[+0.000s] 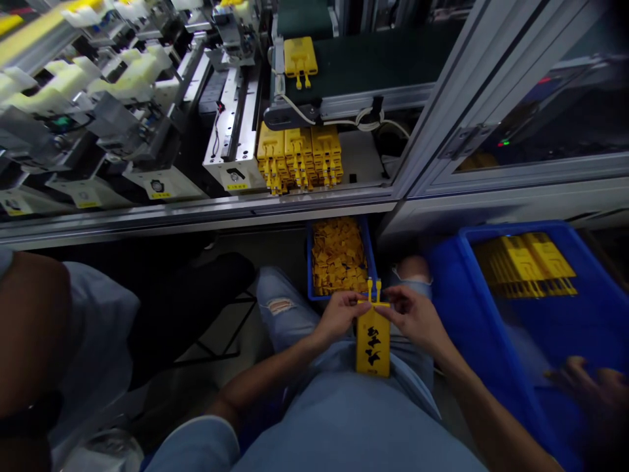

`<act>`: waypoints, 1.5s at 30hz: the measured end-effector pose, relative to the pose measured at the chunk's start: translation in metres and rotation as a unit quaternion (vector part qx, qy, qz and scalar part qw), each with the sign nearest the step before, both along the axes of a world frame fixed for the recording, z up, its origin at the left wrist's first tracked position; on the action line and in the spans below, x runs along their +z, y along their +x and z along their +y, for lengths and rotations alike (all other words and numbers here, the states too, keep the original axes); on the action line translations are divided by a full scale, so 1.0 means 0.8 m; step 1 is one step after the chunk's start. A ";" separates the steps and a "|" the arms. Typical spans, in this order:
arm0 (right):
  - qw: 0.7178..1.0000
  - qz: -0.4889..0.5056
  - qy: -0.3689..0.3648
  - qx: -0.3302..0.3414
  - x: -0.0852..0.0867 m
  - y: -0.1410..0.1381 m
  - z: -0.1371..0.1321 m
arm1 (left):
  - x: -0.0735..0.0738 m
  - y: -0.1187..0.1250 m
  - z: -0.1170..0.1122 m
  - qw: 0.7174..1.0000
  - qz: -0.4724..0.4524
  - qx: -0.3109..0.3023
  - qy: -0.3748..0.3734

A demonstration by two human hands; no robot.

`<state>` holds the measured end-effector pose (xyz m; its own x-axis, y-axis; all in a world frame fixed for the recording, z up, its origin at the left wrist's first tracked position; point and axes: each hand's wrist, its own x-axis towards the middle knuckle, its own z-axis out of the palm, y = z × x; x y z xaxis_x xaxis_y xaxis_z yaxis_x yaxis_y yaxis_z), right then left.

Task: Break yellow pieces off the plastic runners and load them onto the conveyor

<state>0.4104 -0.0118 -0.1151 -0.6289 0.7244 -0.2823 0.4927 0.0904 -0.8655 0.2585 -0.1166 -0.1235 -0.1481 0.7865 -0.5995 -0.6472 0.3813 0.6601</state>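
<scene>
Over my lap I hold a yellow power bank (373, 344) with black lettering, upright against my shirt. Two short yellow cable plugs (373, 288) stick up from its top end. My left hand (339, 314) pinches the top left corner. My right hand (411, 313) pinches the top right corner by the plugs. Both hands have their fingers closed on it.
A small blue bin (339, 257) of yellow parts sits between my knees. A large blue crate (535, 275) with yellow power banks stands at the right, another person's hand (584, 380) by it. Stacked power banks (299, 157) lie on the machine ledge; one (301, 59) rides the conveyor. A person's arm (29, 328) is left.
</scene>
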 end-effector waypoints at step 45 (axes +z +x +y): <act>0.882 0.297 -0.231 -0.282 0.052 0.102 0.126 | 0.032 0.030 0.064 0.633 0.644 -0.115 0.415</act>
<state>0.4922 0.0893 -0.0736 -0.3413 0.8632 -0.3719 -0.2068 -0.4549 -0.8662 0.2828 -0.0656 -0.0975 0.0810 0.8411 0.5348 0.6404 -0.4551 0.6187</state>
